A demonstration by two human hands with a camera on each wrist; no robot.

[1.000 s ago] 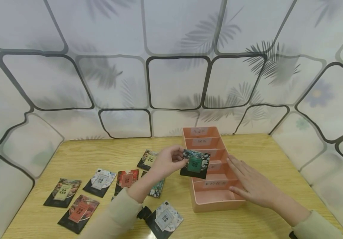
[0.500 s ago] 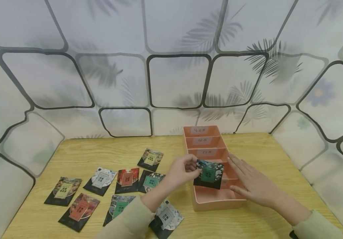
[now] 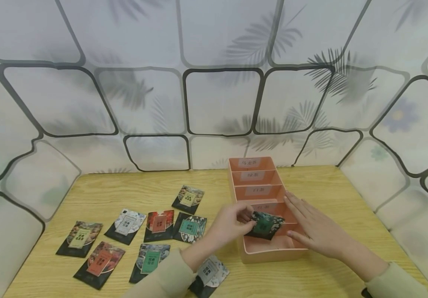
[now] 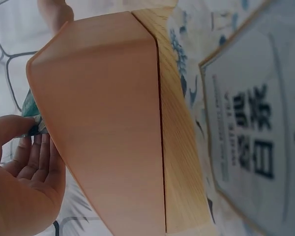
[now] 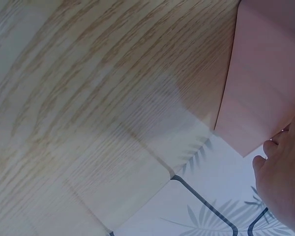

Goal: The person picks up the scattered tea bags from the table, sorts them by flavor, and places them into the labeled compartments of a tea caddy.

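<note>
My left hand [image 3: 232,221] pinches a dark tea sachet with a green label [image 3: 264,225] by its left edge. The sachet tilts over the front compartments of a pink divided box [image 3: 270,257]; whether it touches a divider I cannot tell. In the left wrist view the thumb and fingers hold the sachet's corner beside the box wall [image 4: 98,113]. My right hand [image 3: 318,231] lies along the box's right side, fingers straight and touching its rim. The right wrist view shows the right hand [image 5: 285,172] at the pink wall. White paper labels mark the compartments.
Several tea sachets lie on the wooden table [image 3: 311,277]: two yellow-labelled ones [image 3: 79,239] [image 3: 188,199], two red-labelled ones [image 3: 99,265] [image 3: 159,225], green-labelled ones [image 3: 150,261] [image 3: 189,227], and white-labelled ones [image 3: 125,225] [image 3: 209,273]. A patterned curtain [image 3: 221,103] surrounds the table.
The left hand has moved right and down with the sachet, bringing it from above the middle compartments towards the front ones and tipping it flatter. The right hand has stayed at the box's side.
</note>
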